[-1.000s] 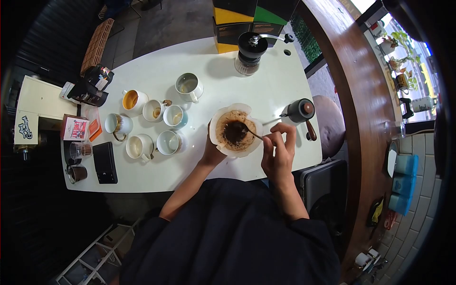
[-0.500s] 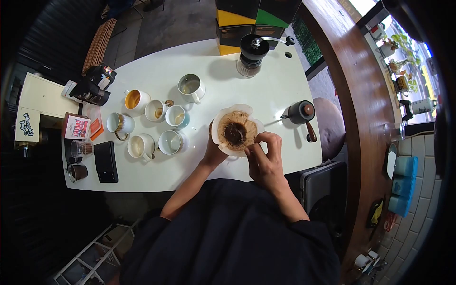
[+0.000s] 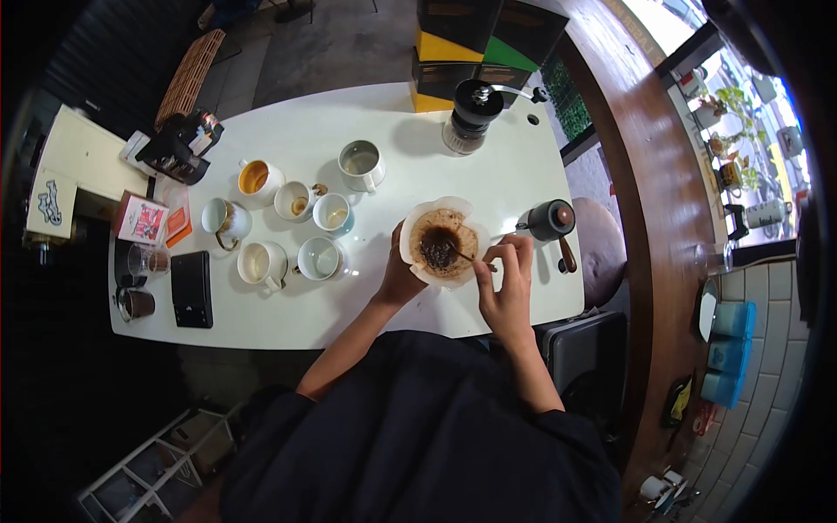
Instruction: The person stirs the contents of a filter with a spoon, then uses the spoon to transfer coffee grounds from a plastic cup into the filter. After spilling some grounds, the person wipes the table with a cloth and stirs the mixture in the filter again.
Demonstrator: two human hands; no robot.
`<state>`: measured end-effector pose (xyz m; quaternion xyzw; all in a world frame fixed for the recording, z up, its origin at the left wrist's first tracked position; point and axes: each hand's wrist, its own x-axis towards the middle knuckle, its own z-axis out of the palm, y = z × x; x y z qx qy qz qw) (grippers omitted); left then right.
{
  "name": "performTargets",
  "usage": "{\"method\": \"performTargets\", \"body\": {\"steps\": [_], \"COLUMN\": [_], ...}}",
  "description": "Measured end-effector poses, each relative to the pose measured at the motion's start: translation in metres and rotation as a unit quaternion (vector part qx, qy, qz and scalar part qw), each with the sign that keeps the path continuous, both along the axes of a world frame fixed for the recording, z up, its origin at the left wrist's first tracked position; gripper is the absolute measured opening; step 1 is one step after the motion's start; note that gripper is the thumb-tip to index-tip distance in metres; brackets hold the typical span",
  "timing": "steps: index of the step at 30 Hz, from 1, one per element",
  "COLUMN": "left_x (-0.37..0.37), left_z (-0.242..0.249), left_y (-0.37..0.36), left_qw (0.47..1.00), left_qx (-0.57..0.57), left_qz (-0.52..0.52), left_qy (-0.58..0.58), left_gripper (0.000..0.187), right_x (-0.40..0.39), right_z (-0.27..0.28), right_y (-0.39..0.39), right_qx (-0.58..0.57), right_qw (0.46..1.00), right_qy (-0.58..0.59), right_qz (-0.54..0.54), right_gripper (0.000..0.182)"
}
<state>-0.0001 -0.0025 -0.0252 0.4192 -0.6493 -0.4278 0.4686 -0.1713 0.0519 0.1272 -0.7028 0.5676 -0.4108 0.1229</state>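
A paper coffee filter [image 3: 472, 237] with a wavy rim flares open above the table, with wet dark coffee grounds [image 3: 436, 247] in its centre and brown residue up its walls. My left hand [image 3: 404, 272] is closed around its left side; whatever holder lies beneath is mostly hidden. Pinched in my right hand [image 3: 506, 292] is a thin brown stirring stick [image 3: 468, 259], slanting down over the rim with its far end in the grounds. A dark kettle with a wooden handle [image 3: 547, 221] stands just beyond my right hand.
Several cups, among them a white mug [image 3: 261, 264] and a steel-lined mug [image 3: 362, 164], stand left of the filter. A hand coffee grinder [image 3: 471, 118] is at the back before stacked boxes [image 3: 458, 74]. A black scale [image 3: 191, 289] lies at the left edge.
My right hand has moved slightly up and right, and the stick now shows plainly across the filter. The grounds look more spread and clumped. The whole view has shifted slightly.
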Motion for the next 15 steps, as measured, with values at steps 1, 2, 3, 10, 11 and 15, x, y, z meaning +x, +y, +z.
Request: {"method": "performTargets", "body": {"steps": [1, 2, 3, 10, 11, 15], "left_x": [0.0, 0.0, -0.001, -0.003, -0.003, -0.003], "left_z": [0.002, 0.005, 0.01, 0.03, 0.03, 0.028], "left_y": [-0.001, 0.0, 0.001, 0.002, 0.005, 0.005], "left_qw": [1.0, 1.0, 1.0, 0.999, 0.999, 0.999], "left_qx": [0.004, 0.008, 0.016, 0.001, 0.003, -0.012], "left_qz": [-0.007, -0.014, -0.005, -0.002, 0.002, 0.004], "left_qy": [-0.005, -0.01, -0.005, -0.036, -0.037, -0.038], "left_gripper": [0.083, 0.08, 0.073, 0.062, 0.062, 0.066], "right_x": [-0.002, -0.003, -0.003, -0.004, -0.006, -0.013], "right_z": [-0.004, -0.005, -0.004, -0.004, -0.005, -0.014], "right_y": [0.001, 0.003, 0.004, 0.002, 0.001, 0.002], "right_qx": [0.029, 0.058, 0.061, 0.079, 0.066, 0.109], "right_qw": [0.999, 0.995, 0.994, 0.993, 0.996, 0.987], "right_qy": [-0.041, -0.083, -0.091, -0.085, -0.047, -0.102], "right_qz": [-0.002, -0.006, -0.004, 0.026, 0.033, 0.062], "right_gripper": [0.021, 0.023, 0.023, 0.023, 0.025, 0.033]}}
